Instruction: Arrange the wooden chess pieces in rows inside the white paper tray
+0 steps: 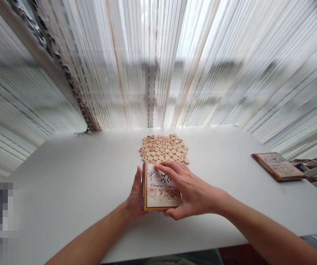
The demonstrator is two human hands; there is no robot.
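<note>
Between my two hands is a Chinese chess box (161,198) with a printed lid, lettering facing up. My left hand (135,197) grips its left side, thumb along the edge and the other fingers hidden beneath. Across the lid's upper right lie the fingers of my right hand (188,191), its thumb at the lower right edge. Just beyond the box, round wooden Chinese chess pieces (162,147) lie packed in a flat cluster. Some show red or black characters; many are blank side up.
A second, similar Chinese chess box (278,166) lies at the right edge of the white table (92,176). Striped string curtains (158,73) hang along the table's far side. Blurred items and pale slats stand beyond the right edge.
</note>
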